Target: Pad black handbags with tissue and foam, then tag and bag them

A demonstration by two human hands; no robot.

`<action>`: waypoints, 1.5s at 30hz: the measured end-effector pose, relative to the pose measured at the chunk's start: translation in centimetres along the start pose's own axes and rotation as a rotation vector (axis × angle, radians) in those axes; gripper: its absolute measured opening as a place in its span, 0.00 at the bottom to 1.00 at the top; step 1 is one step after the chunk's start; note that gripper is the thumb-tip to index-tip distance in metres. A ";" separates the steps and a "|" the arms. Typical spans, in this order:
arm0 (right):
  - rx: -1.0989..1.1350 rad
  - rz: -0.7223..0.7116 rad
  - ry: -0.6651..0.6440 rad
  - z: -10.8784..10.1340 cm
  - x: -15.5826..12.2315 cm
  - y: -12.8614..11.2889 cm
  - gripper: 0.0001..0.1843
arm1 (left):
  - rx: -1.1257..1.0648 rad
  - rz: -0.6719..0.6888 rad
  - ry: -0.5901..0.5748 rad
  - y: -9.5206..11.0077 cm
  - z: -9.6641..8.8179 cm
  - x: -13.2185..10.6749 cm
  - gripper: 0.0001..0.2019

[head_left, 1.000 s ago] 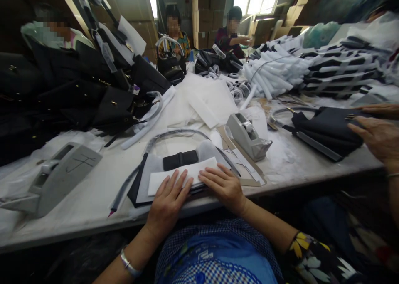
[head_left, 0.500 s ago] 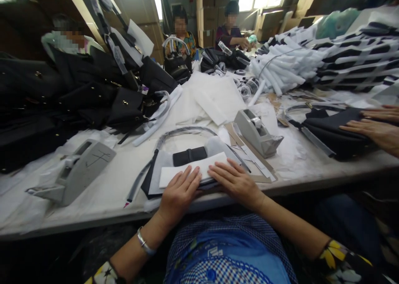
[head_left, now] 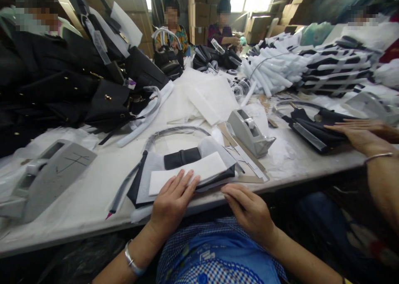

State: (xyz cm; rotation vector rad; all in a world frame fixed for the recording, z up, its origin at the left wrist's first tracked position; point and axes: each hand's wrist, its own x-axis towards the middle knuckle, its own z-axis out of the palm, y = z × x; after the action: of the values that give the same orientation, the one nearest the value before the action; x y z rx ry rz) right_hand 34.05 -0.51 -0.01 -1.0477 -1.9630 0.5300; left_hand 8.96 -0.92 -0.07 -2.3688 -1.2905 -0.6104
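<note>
In front of me a black handbag (head_left: 133,191) lies on the table, with a plastic-wrapped handle (head_left: 174,130) arching behind it. A thin white sheet (head_left: 144,191) covers the bag, and a black strap piece (head_left: 182,158) shows on top. My left hand (head_left: 173,196) rests flat, fingers stretched, on a folded white foam strip (head_left: 202,167) along the bag's near side. Off the strip, at the bag's lower right by the table edge, is my right hand (head_left: 251,209). Its fingers are curled and pressed together; whatever is between them is hidden.
Grey tape dispensers stand left (head_left: 59,176) and right (head_left: 251,132) of the bag. Cardboard strips (head_left: 249,163) lie beside the right one. Black bags (head_left: 93,97) are heaped at left, white rolls (head_left: 274,59) at back right. A co-worker's hands (head_left: 364,134) press another black bag (head_left: 321,130).
My right hand has come off the white strip, down to the bag's near right edge, and its fingers have curled. My left hand stays on the strip. The view has shifted slightly right.
</note>
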 end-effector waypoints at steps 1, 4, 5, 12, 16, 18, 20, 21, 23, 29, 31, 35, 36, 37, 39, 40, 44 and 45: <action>0.098 0.208 -0.040 -0.2 -0.4 -0.3 0.10 | 0.003 -0.005 -0.015 0.2 0.0 0.0 0.22; 0.511 0.724 -0.176 -0.6 -0.4 -0.7 0.15 | 0.010 -0.023 -0.068 0.5 0.0 0.2 0.26; 0.659 0.813 -0.186 -0.7 -0.2 -0.7 0.17 | 0.011 -0.027 -0.089 0.6 0.0 0.3 0.27; 1.195 0.886 -0.026 0.4 1.5 -2.5 0.19 | 0.040 -0.025 -0.141 0.4 0.3 0.6 0.28; 1.218 0.850 0.083 2.3 1.8 -4.4 0.17 | 0.116 -0.006 -0.071 -0.4 0.1 0.0 0.29; 1.234 0.838 0.106 2.9 2.1 -5.2 0.17 | 0.138 -0.022 -0.029 -0.8 0.0 -0.4 0.31; 1.264 0.833 0.110 3.2 2.7 -5.9 0.20 | 0.146 -0.057 0.009 -1.2 0.1 -0.8 0.33; 1.279 0.832 0.108 3.3 3.0 -6.1 0.23 | 0.149 -0.075 0.024 -1.3 0.2 -0.9 0.34; 1.297 0.838 0.103 3.4 3.7 -6.4 0.25 | 0.164 -0.110 0.039 -1.3 0.7 -1.1 0.35; 1.289 0.866 0.102 3.2 5.1 -6.2 0.23 | 0.213 -0.145 0.052 -0.8 1.7 -1.1 0.34; 1.319 0.852 0.089 3.2 5.3 -6.0 0.23 | 0.211 -0.151 0.074 -0.7 1.7 -1.0 0.33; 1.354 0.796 0.070 3.4 5.3 -5.8 0.21 | 0.206 -0.149 0.056 -0.8 1.5 -0.8 0.37; 1.347 0.776 0.067 3.5 5.3 -5.8 0.21 | 0.212 -0.151 0.050 -1.0 1.4 -0.8 0.38; 1.334 0.753 0.065 3.6 5.3 -5.8 0.21 | 0.219 -0.152 0.051 -1.2 1.3 -0.8 0.37; 1.278 0.703 0.051 3.7 5.5 -5.4 0.21 | 0.226 -0.154 0.066 -1.9 1.0 -0.6 0.36; 1.226 0.668 0.024 3.5 5.6 -5.0 0.20 | 0.226 -0.154 0.074 -2.2 0.7 -0.6 0.36; 0.663 0.332 -0.076 1.7 7.4 -0.9 0.13 | 0.228 -0.206 0.111 -3.7 -0.5 -0.1 0.34; 0.442 0.221 -0.048 1.1 8.3 0.6 0.13 | 0.226 -0.220 0.122 -4.0 -0.8 0.1 0.34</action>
State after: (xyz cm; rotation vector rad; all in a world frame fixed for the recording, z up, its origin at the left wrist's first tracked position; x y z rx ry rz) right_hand 30.91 6.68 2.87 -0.9735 -1.6692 1.0633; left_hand 5.43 0.78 1.07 -1.9951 -1.4915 -0.6259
